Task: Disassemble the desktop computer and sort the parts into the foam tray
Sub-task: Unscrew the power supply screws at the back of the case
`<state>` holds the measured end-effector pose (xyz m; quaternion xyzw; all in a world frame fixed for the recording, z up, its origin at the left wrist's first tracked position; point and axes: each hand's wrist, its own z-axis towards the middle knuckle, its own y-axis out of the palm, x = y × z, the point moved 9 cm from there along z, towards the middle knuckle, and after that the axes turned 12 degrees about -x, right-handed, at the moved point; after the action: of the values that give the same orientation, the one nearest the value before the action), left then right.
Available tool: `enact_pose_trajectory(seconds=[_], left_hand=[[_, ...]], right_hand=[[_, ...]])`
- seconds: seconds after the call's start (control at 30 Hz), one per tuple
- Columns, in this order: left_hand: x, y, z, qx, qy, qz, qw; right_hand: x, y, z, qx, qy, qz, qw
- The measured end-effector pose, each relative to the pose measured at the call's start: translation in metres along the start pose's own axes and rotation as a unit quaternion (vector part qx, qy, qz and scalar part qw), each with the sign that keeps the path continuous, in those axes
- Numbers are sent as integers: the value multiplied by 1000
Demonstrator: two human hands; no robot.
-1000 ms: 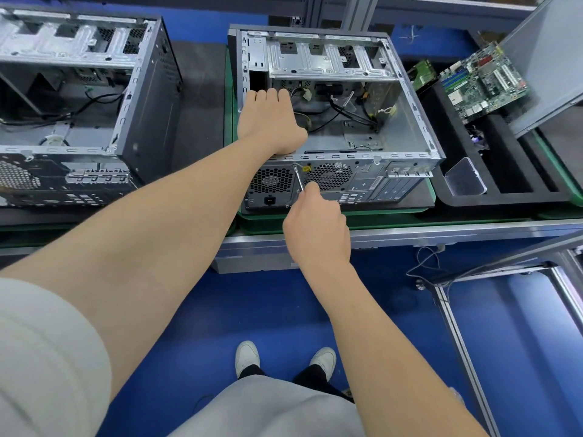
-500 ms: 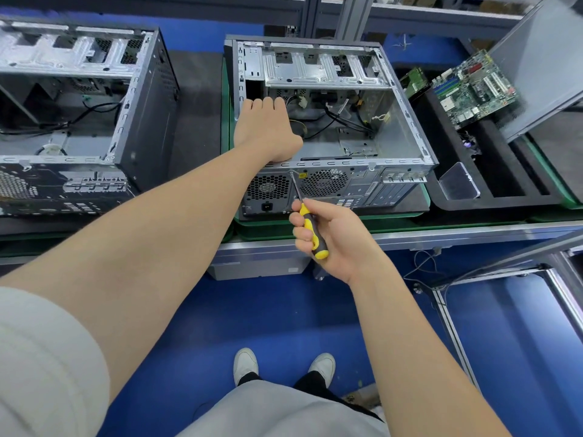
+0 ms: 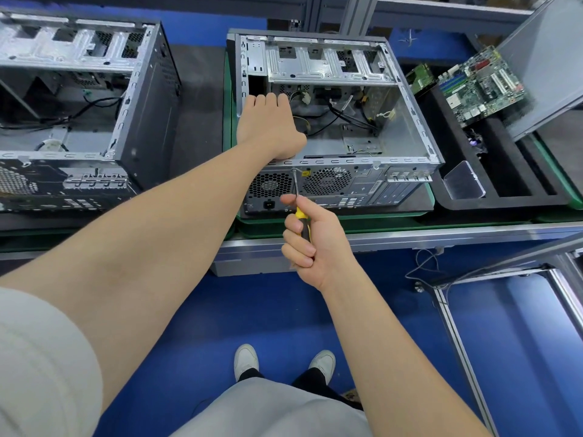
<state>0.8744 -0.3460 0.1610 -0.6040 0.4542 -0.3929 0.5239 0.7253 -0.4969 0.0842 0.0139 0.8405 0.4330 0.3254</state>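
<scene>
Rear-panel screw stage. The desktop computer (image 3: 362, 187) is lying on its side on a green mat (image 3: 394, 220) on the tabletop (image 3: 441, 236), open face upward and rear panel facing the person, so that the rear screws are presenting themselves to the tool. The right hand (image 3: 315, 244) is gripping a screwdriver (image 3: 299, 217), its fingers (image 3: 296, 251) clenched round the yellow-and-black handle; the shaft is angling up and away to a screw (image 3: 294, 170) just below the top rim of the rear panel, beside the power supply grille (image 3: 268, 186). Whether the tip is seated in the screw head is too small to tell. The left hand (image 3: 268, 130) is resting across the case's near rim and reaching into the corner behind that grille, most likely steadying the case against the turning force; its fingers (image 3: 271, 100) are bending down out of sight, so whether they are grasping anything cannot be told. The foam tray (image 3: 504, 201) is standing just right of the case, within easy reach for sorting; a motherboard (image 3: 479, 86) is lying tilted at its far end and a clear plastic box (image 3: 463, 184) is sitting in its near corner. Loose cables (image 3: 347, 115) are lying inside the case, and a second opened case (image 3: 148, 105) is standing apart to the left. By this judgement the task is partway along, the power supply not yet out
</scene>
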Motion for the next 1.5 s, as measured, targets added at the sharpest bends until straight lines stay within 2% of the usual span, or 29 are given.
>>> enact_pose_trajectory(seconds=[0.07, 0.1, 0.13, 0.2, 0.27, 0.3, 0.33, 0.37, 0.43, 0.47, 0.5, 0.57, 0.6, 0.63, 0.7, 0.77, 0.87, 0.93, 1.03, 1.13, 1.2, 1.23, 1.27, 1.33, 1.37, 1.4, 1.43, 1.47, 1.5], left_hand=[[0, 0, 0, 0, 0, 1, 1000], [0, 0, 0, 1, 0, 1, 1000], [0, 0, 0, 2, 0, 1, 1000], [1, 1, 0, 3, 0, 0, 1000], [0, 1, 1, 4, 1, 1, 1000], [0, 1, 1, 4, 1, 1, 1000], [0, 1, 1, 4, 0, 1, 1000], [0, 1, 2, 3, -1, 1, 1000], [0, 1, 2, 1, -1, 0, 1000], [-1, 1, 2, 0, 0, 0, 1000], [-1, 1, 2, 0, 0, -1, 1000], [-1, 1, 2, -1, 2, -3, 1000], [-1, 1, 1, 0, 3, -4, 1000], [-1, 1, 1, 1, 5, -5, 1000], [-1, 1, 1, 2, 7, -7, 1000], [-1, 1, 1, 4, 7, -8, 1000], [-1, 2, 2, 3, 7, -8, 1000], [-2, 2, 3, 4, 7, -7, 1000], [-2, 1, 2, 5, 6, -8, 1000], [-1, 1, 2, 9, 3, -5, 1000], [-1, 0, 2, 12, 2, -4, 1000], [-1, 0, 1, 12, 2, -4, 1000], [-1, 0, 1, 13, 1, -5, 1000], [0, 0, 2, 14, 1, -4, 1000], [-1, 0, 2, 13, 0, -4, 1000], [-1, 0, 2, 12, -1, -3, 1000], [-1, 0, 2, 12, 0, -3, 1000], [-1, 0, 2, 13, 1, -3, 1000], [-1, 0, 1, 12, 2, -4, 1000]], right_hand=[[-12, -7, -3, 70, -40, -161, 984], [-23, -9, -7, 113, -66, -266, 955], [-35, -7, -12, 157, -96, -381, 906], [-56, 7, -22, 218, -149, -588, 764], [-59, 17, -27, 261, -158, -704, 641], [-58, 20, -28, 276, -159, -728, 607], [-58, 22, -29, 282, -167, -733, 596], [-59, 20, -29, 278, -176, -724, 605], [-65, 12, -26, 260, -177, -677, 665], [-67, 5, -24, 253, -159, -636, 712], [-66, -5, -21, 246, -126, -571, 773], [-48, -22, -14, 199, -38, -382, 902], [-38, -23, -12, 162, -2, -297, 941], [-32, -21, -10, 121, 20, -231, 965], [-25, -12, -8, 39, 42, -130, 990], [-16, -1, -9, -32, 60, -28, 997], [0, 17, -12, -116, 72, 153, 979], [4, 22, -10, -124, 63, 222, 965], [4, 17, -3, -86, 44, 201, 975], [-2, 2, -2, -6, 11, 33, 999], [-17, -8, -6, 73, -32, -155, 985], [-29, -10, -10, 117, -64, -278, 951], [-42, -6, -16, 159, -100, -408, 893], [-57, 12, -25, 217, -151, -627, 733], [-57, 20, -27, 242, -154, -698, 657], [-57, 25, -28, 261, -153, -738, 603], [-56, 28, -29, 273, -159, -752, 578], [-56, 26, -29, 281, -167, -749, 577], [-58, 21, -28, 280, -175, -730, 598]])
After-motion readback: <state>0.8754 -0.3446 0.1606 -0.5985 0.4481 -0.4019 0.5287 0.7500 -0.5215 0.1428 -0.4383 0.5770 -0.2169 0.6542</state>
